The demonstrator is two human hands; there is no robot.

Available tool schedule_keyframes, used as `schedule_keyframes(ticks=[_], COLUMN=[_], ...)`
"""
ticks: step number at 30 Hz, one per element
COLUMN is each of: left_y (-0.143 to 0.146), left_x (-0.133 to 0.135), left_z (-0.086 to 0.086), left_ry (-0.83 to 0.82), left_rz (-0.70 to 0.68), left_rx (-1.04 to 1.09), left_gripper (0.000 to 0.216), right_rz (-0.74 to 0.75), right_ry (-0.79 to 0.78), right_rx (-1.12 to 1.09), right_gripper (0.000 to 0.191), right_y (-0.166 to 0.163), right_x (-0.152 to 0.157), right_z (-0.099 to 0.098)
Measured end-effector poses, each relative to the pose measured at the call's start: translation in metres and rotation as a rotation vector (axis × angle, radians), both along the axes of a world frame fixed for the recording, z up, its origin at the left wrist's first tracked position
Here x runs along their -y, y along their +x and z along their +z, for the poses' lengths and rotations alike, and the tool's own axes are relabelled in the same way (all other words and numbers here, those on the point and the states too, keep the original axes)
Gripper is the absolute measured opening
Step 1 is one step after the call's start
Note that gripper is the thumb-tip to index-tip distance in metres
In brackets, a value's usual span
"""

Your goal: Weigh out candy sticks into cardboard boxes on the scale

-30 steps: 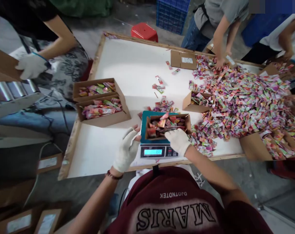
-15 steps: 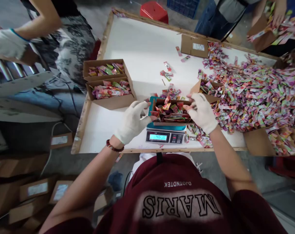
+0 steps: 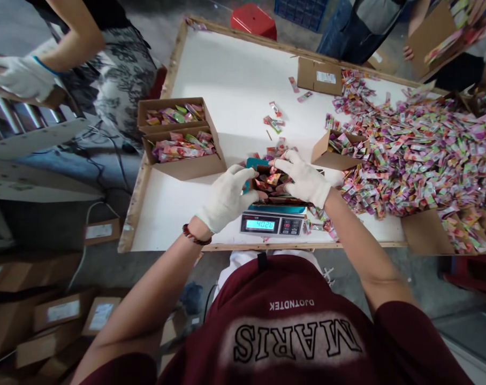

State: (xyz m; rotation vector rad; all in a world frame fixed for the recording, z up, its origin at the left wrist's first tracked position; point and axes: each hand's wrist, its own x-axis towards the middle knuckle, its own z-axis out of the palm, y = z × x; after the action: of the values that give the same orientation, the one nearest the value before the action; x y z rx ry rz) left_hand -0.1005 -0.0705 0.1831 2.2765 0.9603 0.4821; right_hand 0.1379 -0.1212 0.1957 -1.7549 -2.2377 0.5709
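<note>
Sitting on the teal-topped scale (image 3: 273,224): open brown cardboard box (image 3: 282,203), loosely filled with small glossy packets (image 3: 272,183), mostly red, pink and orange, jumbled at odd angles. Box is partly hidden between the two white-gloved hands. Its left end is flanked by the left hand (image 3: 227,197), fingers bent, thumb parted from them. Packets are covered from above by the right hand (image 3: 303,179), fingers spread; whether one is pinched can't be told. Two adjoining open boxes (image 3: 197,168) are set on the table (image 3: 235,64) at left, both filled with similar packets. Another small open box (image 3: 336,160), packets inside, is placed right of the scale, beside a large loose pile (image 3: 423,155).
</note>
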Motion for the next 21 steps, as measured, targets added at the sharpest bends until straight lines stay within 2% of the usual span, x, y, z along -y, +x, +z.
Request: schedule_keyframes(ticks=[4,6,9,12,15,18,19,21], left_y=[0.002,0.004,0.01,0.026,0.054,0.093,0.106,0.124], left_x=[0.003,0.005,0.01,0.015,0.017,0.018,0.018,0.017], left_z=[0.0,0.0,0.004,0.014,0.017,0.004,-0.004,-0.02], left_ry=[0.041,0.078,0.108,0.149,0.184,0.136,0.109,0.06], left_rz=[-0.074,-0.094,-0.114,-0.102,-0.081,-0.179,-0.238,-0.355], left_rx=[-0.121,-0.189,-0.262,-0.296,-0.287,-0.345,-0.375,-0.41], left_gripper=[0.03,0.023,0.025,0.027,0.028,0.029,0.028,0.025], right_rz=[0.014,0.002,-0.032,-0.095,-0.096,-0.036,-0.059,-0.222], right_ry=[0.039,0.02,-0.008,0.098,0.157,-0.025,-0.079,-0.107], right_rx=[0.062,0.143,0.269,0.246,0.117,0.013,-0.008,0.035], right_gripper=[0.06,0.05,0.036,0.031,0.025,0.022,0.023,0.027], right_y=[-0.003,-0.005,-0.006,0.004,0.027,0.063,0.079,0.115], right_x=[-0.002,-0.004,-0.001,0.014,0.036,0.052,0.053,0.048], right_z=[-0.003,-0.001,0.008,0.02,0.018,-0.001,-0.009,-0.023])
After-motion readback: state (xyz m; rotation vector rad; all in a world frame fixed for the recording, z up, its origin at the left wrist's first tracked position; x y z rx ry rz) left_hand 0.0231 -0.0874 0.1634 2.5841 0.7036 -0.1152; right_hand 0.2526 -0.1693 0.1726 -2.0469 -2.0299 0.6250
